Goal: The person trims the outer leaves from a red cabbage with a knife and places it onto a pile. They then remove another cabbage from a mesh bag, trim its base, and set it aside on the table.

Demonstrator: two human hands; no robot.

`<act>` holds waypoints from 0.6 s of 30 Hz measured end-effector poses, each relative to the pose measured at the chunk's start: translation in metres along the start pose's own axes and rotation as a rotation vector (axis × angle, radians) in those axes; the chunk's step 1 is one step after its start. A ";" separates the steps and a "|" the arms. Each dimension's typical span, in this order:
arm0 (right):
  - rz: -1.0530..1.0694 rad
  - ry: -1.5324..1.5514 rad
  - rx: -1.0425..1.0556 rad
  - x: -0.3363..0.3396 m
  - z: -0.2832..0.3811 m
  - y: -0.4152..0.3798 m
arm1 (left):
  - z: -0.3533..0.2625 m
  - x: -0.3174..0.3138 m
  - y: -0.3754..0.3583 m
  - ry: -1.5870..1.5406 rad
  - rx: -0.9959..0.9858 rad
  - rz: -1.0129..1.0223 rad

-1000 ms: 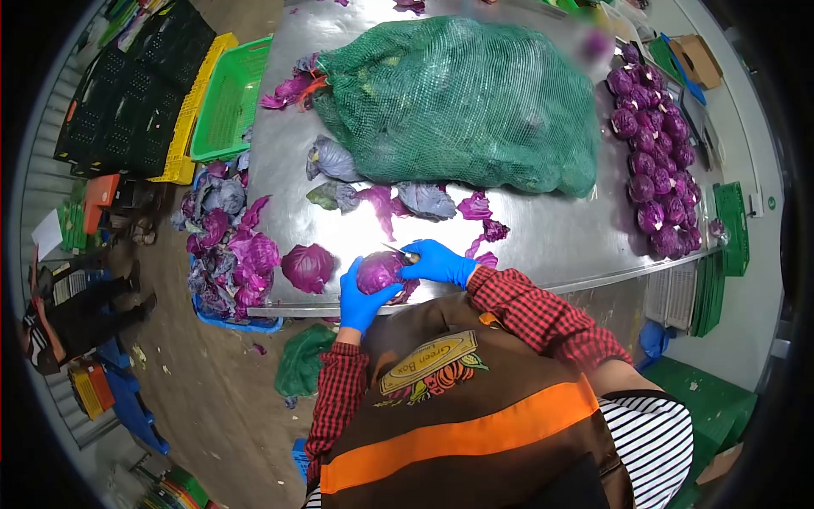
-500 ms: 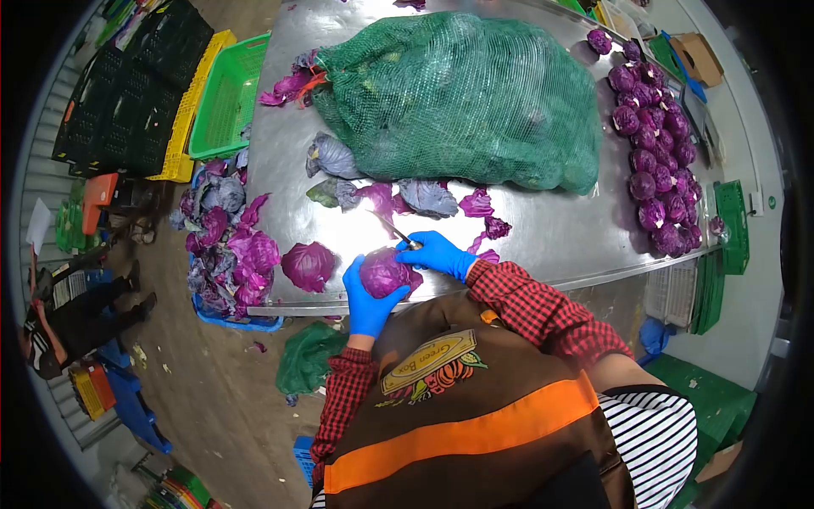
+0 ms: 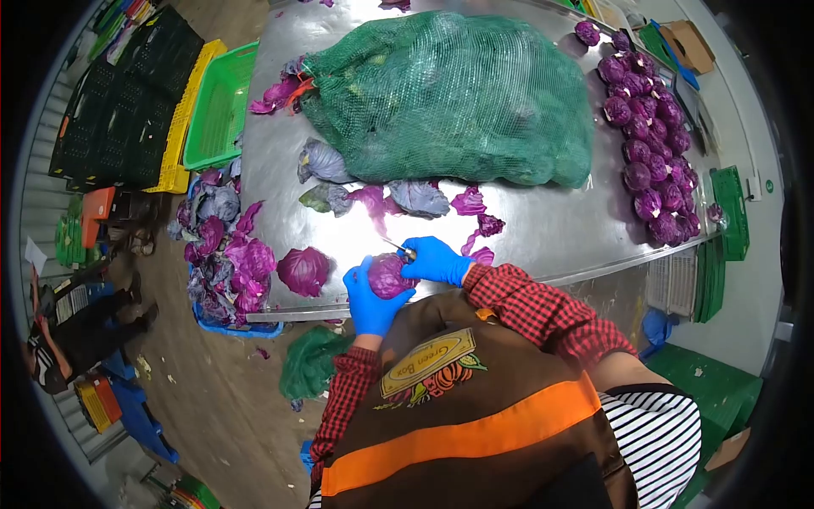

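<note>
Near the table's front edge, my left hand (image 3: pixel 373 303) in a blue glove cups a red cabbage (image 3: pixel 387 276) from the left and below. My right hand (image 3: pixel 438 260), also gloved in blue, grips a small knife (image 3: pixel 408 253) and rests against the cabbage's upper right side. The knife's blade points up and left, over the cabbage. To the left on the metal table (image 3: pixel 543 229) sits a rounded purple cabbage piece (image 3: pixel 303 271). Loose purple leaves (image 3: pixel 469 201) and grey-purple outer leaves (image 3: pixel 418 198) lie beyond my hands.
A large green net sack (image 3: pixel 458 97) fills the table's far middle. Several trimmed red cabbages (image 3: pixel 649 153) are stacked along the right end. A blue crate heaped with leaves (image 3: pixel 225 246) stands at the left edge, near a green crate (image 3: pixel 216 110). A person (image 3: pixel 64 339) is at far left.
The knife has tipped lower and less of its blade shows. The cabbage has turned in my left hand, and its right side is now more covered by my right hand. The view has shifted slightly.
</note>
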State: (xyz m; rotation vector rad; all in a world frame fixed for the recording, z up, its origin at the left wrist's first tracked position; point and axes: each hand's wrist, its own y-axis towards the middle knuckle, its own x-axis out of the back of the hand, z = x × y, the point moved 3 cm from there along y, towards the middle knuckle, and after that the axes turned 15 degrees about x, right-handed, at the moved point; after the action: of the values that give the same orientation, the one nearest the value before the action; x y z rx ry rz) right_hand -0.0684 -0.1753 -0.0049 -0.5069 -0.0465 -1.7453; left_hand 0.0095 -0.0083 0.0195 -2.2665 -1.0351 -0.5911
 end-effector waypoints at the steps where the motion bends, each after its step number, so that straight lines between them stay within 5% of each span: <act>1: -0.020 -0.076 -0.014 0.000 0.003 -0.002 | 0.000 0.000 0.000 0.011 0.000 -0.010; 8: -0.057 -0.115 0.038 0.002 0.007 -0.007 | 0.006 0.001 -0.001 -0.011 -0.019 -0.015; 10: -0.042 0.148 -0.081 -0.001 -0.007 -0.007 | 0.014 0.004 0.000 -0.050 -0.081 -0.037; 14: -0.123 0.164 -0.046 -0.006 -0.016 -0.009 | 0.034 0.002 0.001 -0.087 -0.030 -0.013; 16: -0.299 -0.114 -0.053 0.008 -0.023 -0.007 | 0.037 0.003 0.009 -0.432 0.207 0.024; 18: -0.221 -0.230 -0.150 0.012 -0.029 -0.011 | 0.041 -0.001 0.010 -0.662 0.382 0.074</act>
State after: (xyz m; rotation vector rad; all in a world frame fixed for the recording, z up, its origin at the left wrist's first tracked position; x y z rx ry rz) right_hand -0.0897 -0.1929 -0.0243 -0.8379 -0.1401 -1.9063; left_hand 0.0231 0.0128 -0.0150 -2.1655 -1.2226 0.4005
